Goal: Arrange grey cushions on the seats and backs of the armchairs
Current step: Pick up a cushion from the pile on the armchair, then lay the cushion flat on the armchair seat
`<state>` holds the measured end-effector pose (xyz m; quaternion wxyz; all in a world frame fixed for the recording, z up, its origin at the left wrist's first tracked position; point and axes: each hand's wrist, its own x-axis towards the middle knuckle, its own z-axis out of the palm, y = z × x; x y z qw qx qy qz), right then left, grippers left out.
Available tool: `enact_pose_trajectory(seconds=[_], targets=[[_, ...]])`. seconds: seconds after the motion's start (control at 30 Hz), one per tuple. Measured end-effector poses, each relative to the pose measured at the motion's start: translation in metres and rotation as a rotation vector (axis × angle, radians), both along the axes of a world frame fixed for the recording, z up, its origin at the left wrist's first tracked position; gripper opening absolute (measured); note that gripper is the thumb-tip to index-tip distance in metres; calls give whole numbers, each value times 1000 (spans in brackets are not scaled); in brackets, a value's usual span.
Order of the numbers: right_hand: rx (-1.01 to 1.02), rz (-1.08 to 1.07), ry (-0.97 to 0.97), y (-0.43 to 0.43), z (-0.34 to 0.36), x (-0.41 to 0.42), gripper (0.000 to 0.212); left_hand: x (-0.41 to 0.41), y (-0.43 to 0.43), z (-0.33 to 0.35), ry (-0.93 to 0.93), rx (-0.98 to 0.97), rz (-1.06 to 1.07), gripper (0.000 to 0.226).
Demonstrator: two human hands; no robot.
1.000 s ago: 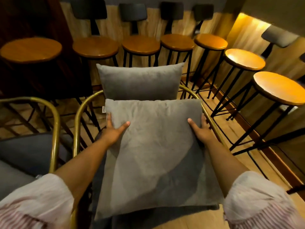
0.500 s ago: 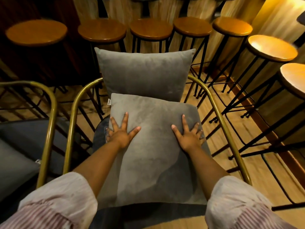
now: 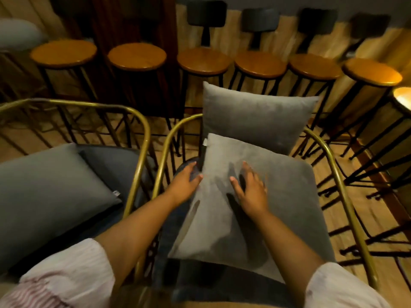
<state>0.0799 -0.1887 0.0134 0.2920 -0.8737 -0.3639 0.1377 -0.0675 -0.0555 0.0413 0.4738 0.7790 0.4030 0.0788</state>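
A grey seat cushion (image 3: 278,203) lies flat on the right armchair (image 3: 333,161) with its brass frame. A second grey cushion (image 3: 255,116) stands upright against that chair's back. My left hand (image 3: 185,182) rests at the seat cushion's left edge, fingers apart, partly on the dark seat pad. My right hand (image 3: 251,190) lies flat on top of the cushion, fingers spread. On the left armchair (image 3: 140,138) another grey cushion (image 3: 49,196) lies across the dark seat.
A row of round wooden bar stools (image 3: 204,61) on black metal legs stands close behind both armchairs, more of them curving round at the right (image 3: 371,72). Wooden floor (image 3: 367,218) shows to the right of the chair.
The view has swung left, bringing the left armchair and its cushion into sight. Both hands slid leftwards across the seat cushion; my left hand now sits at its left edge.
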Motion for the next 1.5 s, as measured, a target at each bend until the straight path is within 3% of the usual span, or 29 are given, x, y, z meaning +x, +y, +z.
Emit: enact_pose_trajectory(seconds=[0.17, 0.3, 0.53, 0.73, 1.17, 1.3, 1.43, 1.5], targets=[[225, 137, 76, 57, 12, -80, 62, -95, 37, 10, -26, 51, 120, 53], [273, 218, 149, 121, 17, -168, 61, -200, 86, 11, -3, 10, 250, 60], [259, 346, 273, 236, 2, -316, 59, -393, 180, 7, 73, -1, 531, 62], [126, 298, 434, 318, -26, -382, 60, -490, 243, -14, 87, -100, 762, 68], [-180, 220, 506, 485, -129, -369, 65, -552, 335, -137, 94, -443, 1195, 98], [-245, 222, 554, 508, -159, -359, 69, -549, 347, -172, 99, -429, 1228, 99], [-343, 194, 659, 515, -188, -357, 102, -553, 352, -201, 132, -400, 1183, 111], [-313, 173, 699, 510, -202, -359, 92, -557, 348, -212, 137, -365, 1168, 121]])
